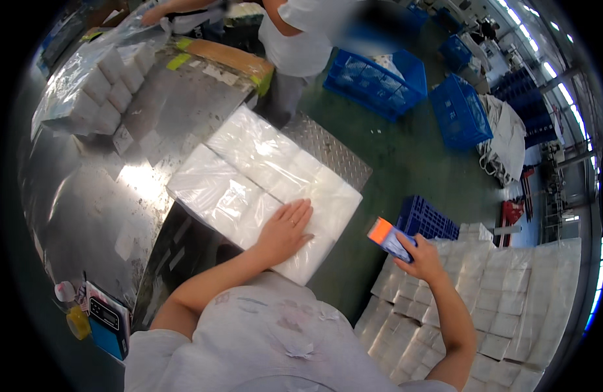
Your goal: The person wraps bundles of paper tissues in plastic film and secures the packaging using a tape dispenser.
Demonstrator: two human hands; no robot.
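A large clear-wrapped bundle of white packs [242, 173] lies in front of me, partly over the edge of the metal table [59, 215]. My left hand [287, 225] rests flat on its near right part, fingers stretched out, gripping nothing. Out to the right, apart from the bundle, my right hand [422, 258] is closed round a blue-and-orange hand-held tool [394, 242]. The tool's orange end points up and left, toward the bundle. What kind of tool it is I cannot make out.
Wrapped white packs [105, 91] sit at the table's far left. Stacked white packs [471, 294] stand low on my right, beside a dark blue crate [429, 215]. Blue baskets [373, 85] are on the floor ahead. Another person [295, 39] stands across the table.
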